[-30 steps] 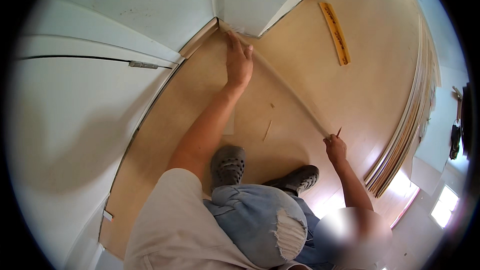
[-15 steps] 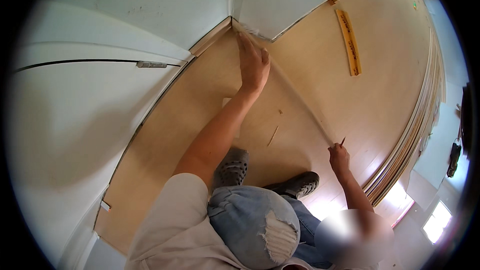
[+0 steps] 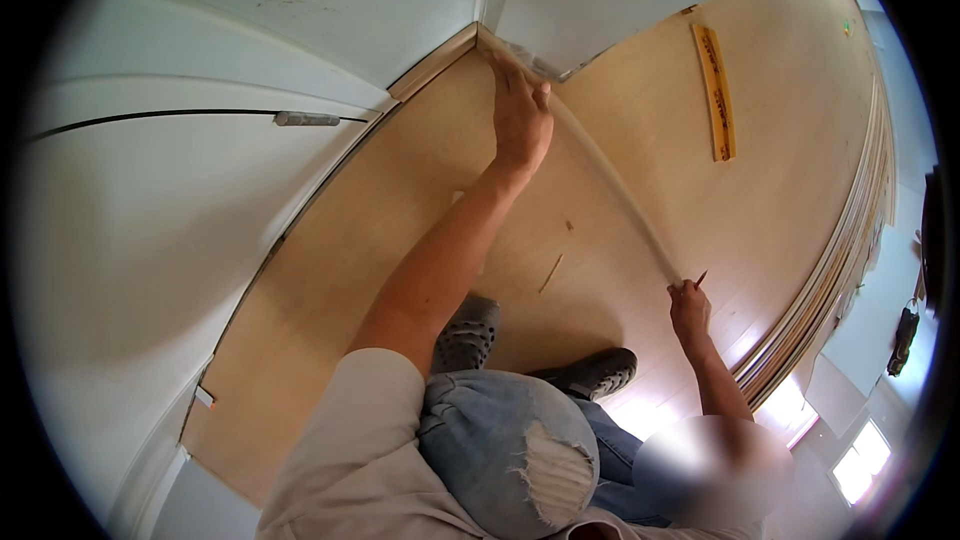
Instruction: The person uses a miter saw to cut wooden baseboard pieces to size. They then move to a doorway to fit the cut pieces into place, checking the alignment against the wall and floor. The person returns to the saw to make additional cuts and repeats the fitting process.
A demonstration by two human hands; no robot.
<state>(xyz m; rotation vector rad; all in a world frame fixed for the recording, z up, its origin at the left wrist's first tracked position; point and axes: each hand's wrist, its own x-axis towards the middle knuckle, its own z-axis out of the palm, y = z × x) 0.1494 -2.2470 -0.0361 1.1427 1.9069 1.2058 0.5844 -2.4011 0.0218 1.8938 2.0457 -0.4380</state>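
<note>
A long, narrow wooden trim strip (image 3: 618,185) runs from the wall corner toward my right side. My left hand (image 3: 523,120) is closed on it near its corner end, fingers pointing toward the corner. Farther down, my right hand (image 3: 690,310) grips the strip's near end. A pencil (image 3: 702,278) sticks up from the same right hand. Beside the corner, a short piece of wooden skirting (image 3: 435,64) lies along the base of the left wall, its end close to the strip's far end.
On the wood floor (image 3: 620,70) lies a yellow printed strip (image 3: 714,90), beyond the trim. A thin wood sliver (image 3: 551,273) and a small scrap (image 3: 570,226) are near my shoes (image 3: 595,373). Long boards (image 3: 850,230) are stacked at right. A door hinge (image 3: 307,119) shows at left.
The whole view has shifted slightly. Both hands still hold the trim strip in about the same places, and the pencil remains in my right hand.
</note>
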